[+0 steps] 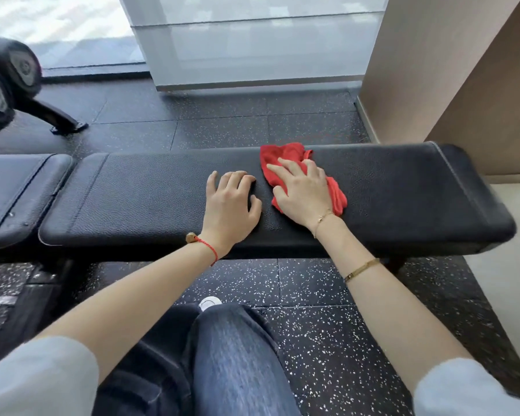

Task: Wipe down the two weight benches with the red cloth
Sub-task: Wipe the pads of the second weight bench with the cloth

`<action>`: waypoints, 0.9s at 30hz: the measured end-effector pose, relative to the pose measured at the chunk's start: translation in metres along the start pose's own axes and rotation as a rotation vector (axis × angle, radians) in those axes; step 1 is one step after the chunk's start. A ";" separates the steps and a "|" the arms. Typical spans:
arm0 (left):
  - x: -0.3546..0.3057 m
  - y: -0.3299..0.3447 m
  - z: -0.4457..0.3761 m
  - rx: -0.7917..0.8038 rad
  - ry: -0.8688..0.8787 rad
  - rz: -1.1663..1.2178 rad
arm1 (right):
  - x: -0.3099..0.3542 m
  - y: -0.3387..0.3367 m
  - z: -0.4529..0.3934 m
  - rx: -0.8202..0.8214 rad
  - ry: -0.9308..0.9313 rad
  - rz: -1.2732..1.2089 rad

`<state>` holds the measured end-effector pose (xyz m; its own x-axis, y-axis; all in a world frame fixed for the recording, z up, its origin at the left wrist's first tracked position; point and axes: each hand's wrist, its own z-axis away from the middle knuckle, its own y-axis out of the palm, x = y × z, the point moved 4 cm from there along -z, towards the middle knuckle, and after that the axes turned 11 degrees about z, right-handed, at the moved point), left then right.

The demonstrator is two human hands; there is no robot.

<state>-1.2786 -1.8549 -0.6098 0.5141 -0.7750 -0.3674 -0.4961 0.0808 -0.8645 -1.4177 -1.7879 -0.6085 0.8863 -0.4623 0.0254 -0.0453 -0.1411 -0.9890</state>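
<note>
- Head view. Landmark: long black bench pad (150,199), pebbled leather-look surface with stitched seams near both ends, lying crosswise below the camera.
- Red cloth (285,154): bright red, soft weave, crumpled and bunched rather than folded. It sits on top of the pad, right of the pad's middle and towards the far edge. One lobe sticks out beyond the fingertips on the far side; another trails out by the wrist on the near right side.
- Right hand (303,190): palm down on the cloth, fingers spread and nearly straight, pressing it flat to the pad; not curled round it. Thin gold chain at the wrist, gold bangle further up the forearm.
- Left hand (231,205): resting bare on the pad just left of the cloth, not touching it. Fingers bent slightly at the knuckles, tips on the leather, thumb out towards the cloth. Holds nothing. Red string bracelet with a tan bead at the wrist.
- Second bench pad (15,187): same black leather-look, butted close to the left end of the landmark pad, narrow gap between. Small pale specks on its surface.
- Beyond the pad's far left: two black dumbbell heads (9,73) on a dark rack leg, blurred.
- Under and around the pad: black rubber floor tiles (312,325) flecked white.
- Near side of the pad: denim-clad knee (237,355), pale sleeves at both lower corners.
</note>
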 end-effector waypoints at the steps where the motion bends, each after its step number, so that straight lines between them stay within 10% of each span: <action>1: 0.001 -0.001 0.003 -0.013 -0.012 -0.013 | 0.009 0.001 0.005 -0.010 -0.032 0.003; 16: 0.065 -0.057 0.040 -0.033 0.015 -0.099 | 0.012 0.001 -0.017 0.012 0.108 -0.020; 27: 0.193 -0.131 0.088 -0.148 -0.090 -0.124 | 0.219 0.003 -0.008 0.077 -0.271 -0.038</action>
<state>-1.0531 -1.9603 -0.5979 0.6345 -0.7139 -0.2963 -0.5191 -0.1096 -0.8477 -1.2276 -1.8967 -0.6046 0.9780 -0.2060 0.0334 0.0168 -0.0818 -0.9965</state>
